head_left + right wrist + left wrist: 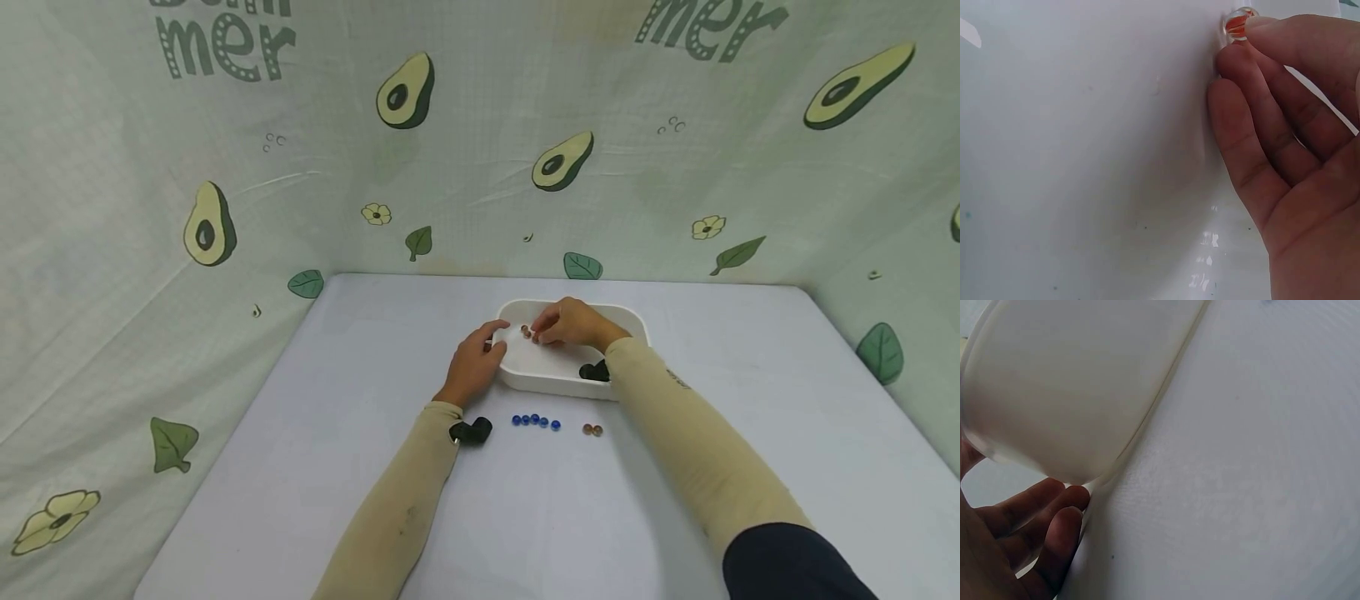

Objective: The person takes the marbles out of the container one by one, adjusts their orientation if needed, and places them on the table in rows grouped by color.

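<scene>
In the head view, a white tray [555, 385] stands toward the back of the table. My left hand [474, 360] grips its left end, a finger over the rim; the left wrist view has its other fingers [1063, 540] bent against the outer wall. Inside the tray, my right hand [572, 323] reaches down among several small orange-brown marbles [525, 331]. Close up in the right wrist view, thumb and fingertips of the right hand [1291, 137] pinch a clear marble with an orange swirl [1235, 25], near the tray's inner wall.
In front of the tray, several blue marbles [535, 419] lie in a row on the white table [300, 467]. To their right are two orange-brown marbles [592, 430] side by side. A curtain [480, 167] printed with avocados hangs behind and beside the table.
</scene>
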Demonstrator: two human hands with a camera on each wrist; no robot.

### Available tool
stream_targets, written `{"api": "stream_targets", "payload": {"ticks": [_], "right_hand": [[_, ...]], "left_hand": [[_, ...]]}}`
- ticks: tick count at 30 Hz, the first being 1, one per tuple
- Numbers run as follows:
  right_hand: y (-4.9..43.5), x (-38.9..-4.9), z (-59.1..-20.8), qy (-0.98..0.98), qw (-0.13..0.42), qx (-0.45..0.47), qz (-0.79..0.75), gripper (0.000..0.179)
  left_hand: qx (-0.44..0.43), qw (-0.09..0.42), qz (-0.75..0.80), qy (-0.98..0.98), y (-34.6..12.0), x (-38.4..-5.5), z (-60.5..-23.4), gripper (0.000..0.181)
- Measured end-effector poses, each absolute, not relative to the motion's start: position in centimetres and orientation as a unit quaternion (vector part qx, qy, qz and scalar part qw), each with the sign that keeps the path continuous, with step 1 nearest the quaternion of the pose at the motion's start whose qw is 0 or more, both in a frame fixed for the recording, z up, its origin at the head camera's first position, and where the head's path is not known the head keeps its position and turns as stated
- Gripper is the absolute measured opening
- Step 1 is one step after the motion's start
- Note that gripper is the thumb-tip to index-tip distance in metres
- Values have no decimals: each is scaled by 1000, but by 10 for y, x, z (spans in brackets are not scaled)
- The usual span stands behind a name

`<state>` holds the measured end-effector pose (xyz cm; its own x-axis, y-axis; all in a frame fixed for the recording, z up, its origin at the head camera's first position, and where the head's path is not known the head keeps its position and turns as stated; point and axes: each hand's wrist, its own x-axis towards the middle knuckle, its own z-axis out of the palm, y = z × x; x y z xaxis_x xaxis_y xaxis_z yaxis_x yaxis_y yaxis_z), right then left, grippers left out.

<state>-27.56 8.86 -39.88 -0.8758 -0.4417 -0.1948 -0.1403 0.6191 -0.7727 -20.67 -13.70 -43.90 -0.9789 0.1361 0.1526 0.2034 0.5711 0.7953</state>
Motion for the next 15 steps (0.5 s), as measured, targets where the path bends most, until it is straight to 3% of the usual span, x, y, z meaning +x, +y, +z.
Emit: {"api": "stream_targets", "payload": {"ticks": [15], "right_hand": [[88, -275, -401, 890, 184, -176, -379, 19]], "left_hand": [[-97, 33, -458, -883, -137, -205, -437, 43]]}}
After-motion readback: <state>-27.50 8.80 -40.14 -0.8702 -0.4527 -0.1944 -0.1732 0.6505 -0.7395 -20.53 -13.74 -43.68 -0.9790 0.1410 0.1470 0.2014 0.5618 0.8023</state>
